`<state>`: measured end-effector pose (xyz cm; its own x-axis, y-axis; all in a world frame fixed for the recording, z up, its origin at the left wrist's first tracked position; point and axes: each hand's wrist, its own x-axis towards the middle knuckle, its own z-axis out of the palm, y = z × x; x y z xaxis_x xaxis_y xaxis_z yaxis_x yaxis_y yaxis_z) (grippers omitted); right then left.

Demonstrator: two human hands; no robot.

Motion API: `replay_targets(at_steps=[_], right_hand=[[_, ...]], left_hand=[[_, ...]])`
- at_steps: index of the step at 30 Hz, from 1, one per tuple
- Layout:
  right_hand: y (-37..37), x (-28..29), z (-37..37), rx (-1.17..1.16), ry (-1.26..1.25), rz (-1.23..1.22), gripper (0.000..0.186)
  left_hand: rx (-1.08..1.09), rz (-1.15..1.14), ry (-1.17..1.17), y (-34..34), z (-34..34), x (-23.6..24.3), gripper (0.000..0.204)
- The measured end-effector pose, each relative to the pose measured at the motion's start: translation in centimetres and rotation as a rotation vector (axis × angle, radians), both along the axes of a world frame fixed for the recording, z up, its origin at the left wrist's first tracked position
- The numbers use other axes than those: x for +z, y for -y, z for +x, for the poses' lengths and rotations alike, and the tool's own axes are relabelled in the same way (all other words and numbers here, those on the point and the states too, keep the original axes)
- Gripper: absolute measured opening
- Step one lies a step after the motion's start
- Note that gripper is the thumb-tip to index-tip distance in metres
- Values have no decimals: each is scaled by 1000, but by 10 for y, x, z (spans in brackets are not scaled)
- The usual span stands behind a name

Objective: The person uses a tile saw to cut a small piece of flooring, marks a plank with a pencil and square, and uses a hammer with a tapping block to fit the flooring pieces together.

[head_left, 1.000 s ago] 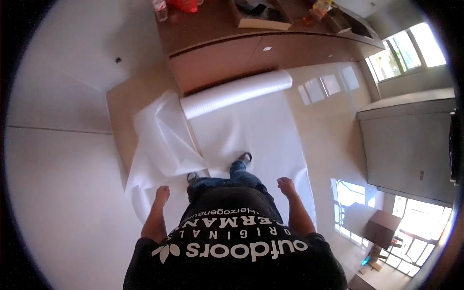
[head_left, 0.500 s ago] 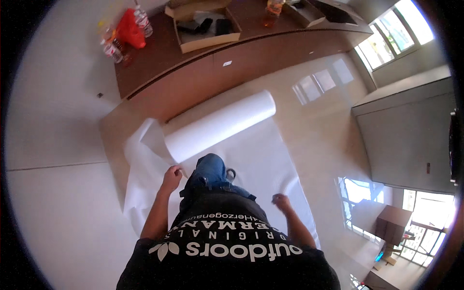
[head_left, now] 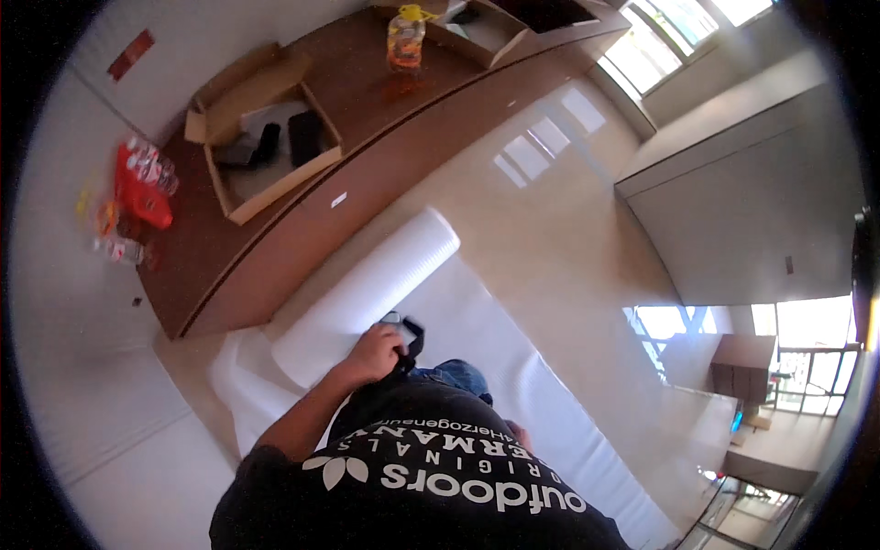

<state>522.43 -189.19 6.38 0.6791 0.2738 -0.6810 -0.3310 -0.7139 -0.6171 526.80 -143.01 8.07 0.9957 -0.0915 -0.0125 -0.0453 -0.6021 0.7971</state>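
Observation:
My left hand is closed around a black looped thing with a pale grey part; its exact kind I cannot make out. It is held in front of my body, over the near side of a thick roll of white foam sheeting. The unrolled white sheet lies under and beside me on the floor. A loose crumpled part of it lies left of the roll. Only a bit of my right hand shows by the right side of my shirt, its fingers hidden.
A long brown counter runs across the back. On it stand an open cardboard box with black items, a bottle of orange liquid, a red bag and clear bottles. At right is a grey cabinet.
My view has turned, with the counter and roll shifting left. My left hand has moved right and inward and now holds the black looped thing. My right hand has drawn in against my body.

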Motion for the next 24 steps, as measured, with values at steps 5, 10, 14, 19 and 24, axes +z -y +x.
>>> replay_targets(at_steps=[5,10,14,19,24], right_hand=[[-43,13,106,-57,108,66,30],[-34,-12,202,-73,-3,179,30],[24,-45,279,114,250,281,29],[83,-43,416,510,417,208,26],[93,21,497,533,-53,250,28]], left_hand=[[-565,233,14,51,157,2,25],[-924,-175,-686,127,217,-102,37],[-822,-342,-831,162,297,-106,41],[-748,-391,-892,224,382,-82,43],[-679,-483,-737,262,426,-86,47]])
